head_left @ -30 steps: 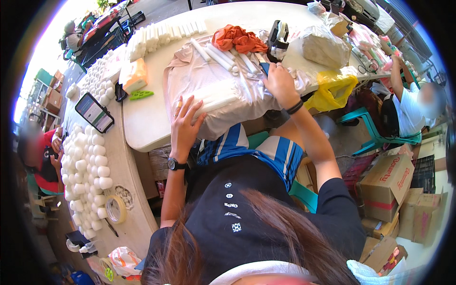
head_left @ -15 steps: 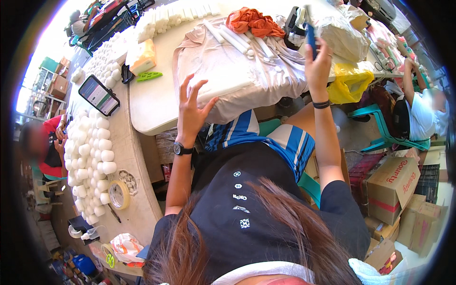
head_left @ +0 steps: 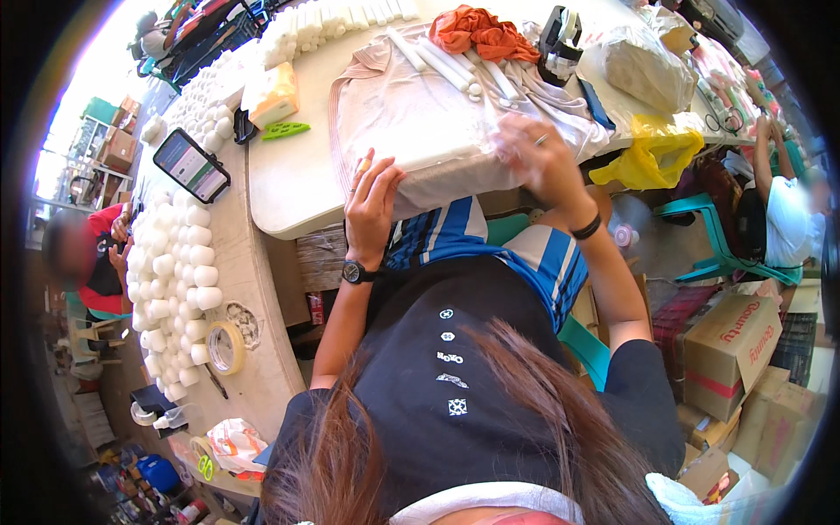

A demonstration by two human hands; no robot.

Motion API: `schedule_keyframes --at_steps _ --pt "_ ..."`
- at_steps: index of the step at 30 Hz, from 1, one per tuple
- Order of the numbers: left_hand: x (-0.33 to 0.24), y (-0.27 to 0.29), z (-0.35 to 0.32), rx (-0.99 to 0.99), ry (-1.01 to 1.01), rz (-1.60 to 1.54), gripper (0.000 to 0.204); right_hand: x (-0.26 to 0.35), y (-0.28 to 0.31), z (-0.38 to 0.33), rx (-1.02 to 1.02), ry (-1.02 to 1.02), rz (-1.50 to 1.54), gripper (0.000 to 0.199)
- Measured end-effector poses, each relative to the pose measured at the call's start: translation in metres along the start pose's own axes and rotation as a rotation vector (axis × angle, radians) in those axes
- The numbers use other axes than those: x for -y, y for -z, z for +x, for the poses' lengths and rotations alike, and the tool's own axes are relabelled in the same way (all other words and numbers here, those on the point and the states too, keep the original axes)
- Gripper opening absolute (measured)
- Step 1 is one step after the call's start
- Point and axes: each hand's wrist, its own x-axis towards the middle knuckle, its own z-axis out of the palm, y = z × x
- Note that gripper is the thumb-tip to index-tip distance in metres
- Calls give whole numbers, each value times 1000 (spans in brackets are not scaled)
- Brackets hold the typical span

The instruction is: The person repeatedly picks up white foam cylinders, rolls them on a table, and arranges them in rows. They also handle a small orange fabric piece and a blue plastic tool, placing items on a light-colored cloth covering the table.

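On the beige cloth (head_left: pixel 367 101) at the table's front lies a long white stick (head_left: pixel 437 156). My left hand (head_left: pixel 372 197) rests at the stick's left end, its fingers stretched forward and close together. Toward the stick's right end is my right hand (head_left: pixel 547 171). Motion smears its fingers, and whether they hold anything cannot be seen. Farther back on the cloth are several white sticks (head_left: pixel 442 66) and small white round pieces (head_left: pixel 475 89). A dark blue flat object (head_left: pixel 597 105) lies right of the cloth, apart from my hands.
An orange cloth (head_left: pixel 486 35) and a black tape dispenser (head_left: pixel 560 44) stand behind. White rounded pieces (head_left: pixel 179 280), a phone (head_left: pixel 191 166) and a tape roll (head_left: pixel 226 347) occupy the left table. A yellow bag (head_left: pixel 652 157) hangs right. Other people sit at both sides.
My right hand has let go of the dark blue object, now on the table, and come down toward the stick. My left hand has lowered onto the stick's left end, its fingers drawn together.
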Motion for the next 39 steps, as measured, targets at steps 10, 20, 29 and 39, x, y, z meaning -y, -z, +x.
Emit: schedule_keyframes --at_steps 10,20,29,39 --pt "8 7 -7 54 9 -65 18 29 -43 4 -180 324 -151 31" --pt "20 19 -15 -27 -93 27 19 16 -57 2 -201 271 -40 18" --pt "7 28 4 19 -10 226 13 25 -51 10 -59 151 -202 17" --pt "-3 33 16 242 218 320 29 44 -34 25 150 -91 -118 14"
